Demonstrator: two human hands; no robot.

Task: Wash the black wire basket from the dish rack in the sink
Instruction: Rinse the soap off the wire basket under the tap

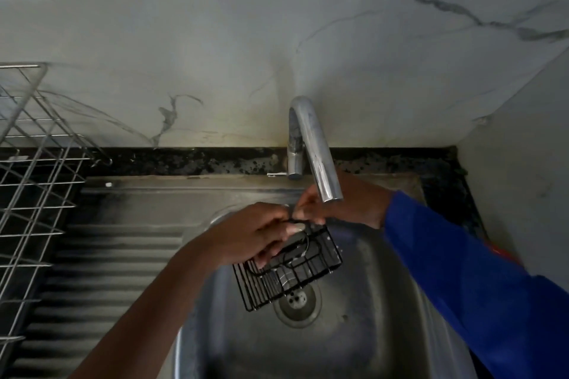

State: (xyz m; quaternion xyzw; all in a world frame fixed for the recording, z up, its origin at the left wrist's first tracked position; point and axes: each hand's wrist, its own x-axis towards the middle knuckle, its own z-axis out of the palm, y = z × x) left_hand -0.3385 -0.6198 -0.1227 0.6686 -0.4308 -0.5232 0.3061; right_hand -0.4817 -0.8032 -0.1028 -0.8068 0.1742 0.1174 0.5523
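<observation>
Looking down over a marble-veined wall and a stainless steel sink set in a dark speckled bench. Ribbed drainboard lies left of the basin. Silver wire dish rack stands at the far left, partly over the drainboard. Chrome faucet rises at the back edge, spout curving forward over the basin. Right arm in a blue sleeve comes in from the lower right; left arm is bare, coming in from the lower left.

Black wire basket is held in the air over the basin, tilted, just under and in front of the spout and above the drain. Not touching the sink floor.

Left hand grips the basket's upper left side, fingers curled over the rim and into it. Right hand sits partly behind the spout, fingertips pinching the wire at the basket's top corner; exact finger placement is blurred. The two hands nearly meet at that corner.
</observation>
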